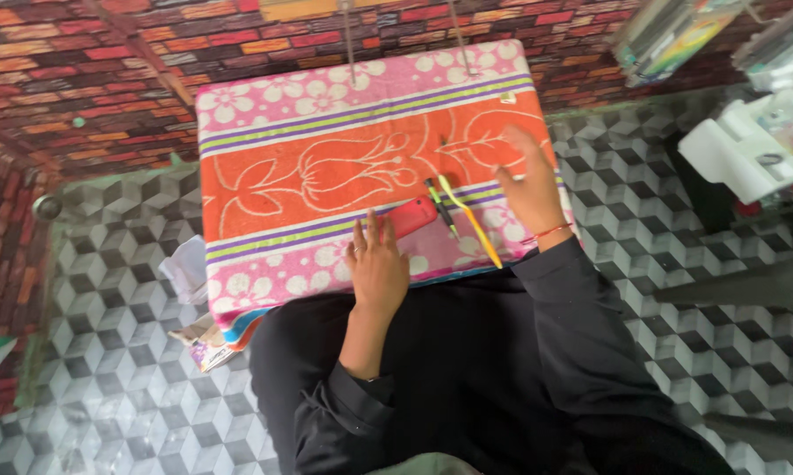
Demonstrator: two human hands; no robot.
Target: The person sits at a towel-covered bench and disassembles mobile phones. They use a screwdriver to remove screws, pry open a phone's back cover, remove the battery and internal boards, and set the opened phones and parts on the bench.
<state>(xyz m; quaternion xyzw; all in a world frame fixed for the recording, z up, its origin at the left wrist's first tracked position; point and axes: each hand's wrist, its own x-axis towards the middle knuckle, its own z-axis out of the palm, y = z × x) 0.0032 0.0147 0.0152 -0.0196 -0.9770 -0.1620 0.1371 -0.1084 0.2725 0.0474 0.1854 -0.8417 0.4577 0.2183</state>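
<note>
Resting flat, palm down, the left hand [377,266] lay on the near edge of a small table covered by an orange and pink floral cloth [326,167], fingers spread loosely and gripping nothing, fingertips just beside a red phone [411,216] that lay on the cloth. Left forearm ran back toward the body, black sleeve pushed up past the wrist. The right hand [530,180] was out further across the cloth, open and held a bit raised, fingers splayed and blurred, nothing in it; a red thread band sat at its wrist. Between the two hands lay a dark pen [441,208] and a long yellow stick-like tool [471,222], side by side, slanting toward the near right corner, neither touched by a hand. Grey cube-pattern floor [115,334] surrounded the table, crumpled paper [188,271] at its left side, white shelf unit [748,145] off to the right.
</note>
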